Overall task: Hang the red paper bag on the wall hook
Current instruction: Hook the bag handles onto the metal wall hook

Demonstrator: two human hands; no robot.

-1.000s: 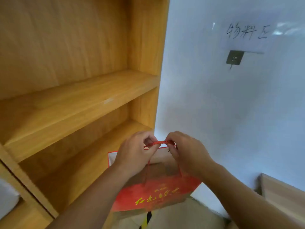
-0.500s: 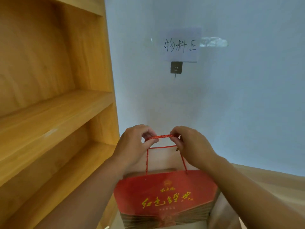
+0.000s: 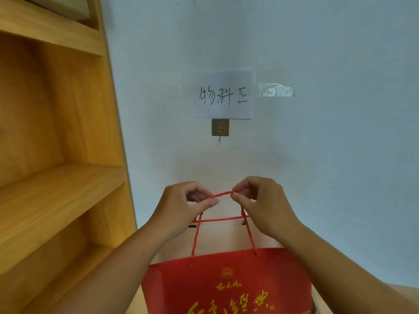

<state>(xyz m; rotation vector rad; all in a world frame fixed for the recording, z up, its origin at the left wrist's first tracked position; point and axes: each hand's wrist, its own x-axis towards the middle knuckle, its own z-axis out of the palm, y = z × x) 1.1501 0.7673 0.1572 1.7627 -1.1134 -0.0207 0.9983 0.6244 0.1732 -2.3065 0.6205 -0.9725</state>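
Note:
The red paper bag (image 3: 226, 284) with gold lettering hangs low in the middle of the view, its lower part cut off by the frame. Its red twisted cord handle (image 3: 223, 194) is stretched level between my hands. My left hand (image 3: 181, 207) pinches the cord's left end and my right hand (image 3: 263, 205) pinches its right end. The wall hook (image 3: 220, 129), a small square metal plate with a thin hook under it, sits on the pale wall straight above the handle, a good gap away.
A white paper sign (image 3: 224, 94) with handwritten characters is taped just above the hook. A strip of clear tape (image 3: 275, 89) lies to its right. A wooden shelf unit (image 3: 56, 155) stands close on the left, its side panel beside my left arm.
The view has swung right and up, so the hook and sign now sit centred above my hands. Both hands keep pinching the handle, and the bag hangs nearer the wall below the hook.

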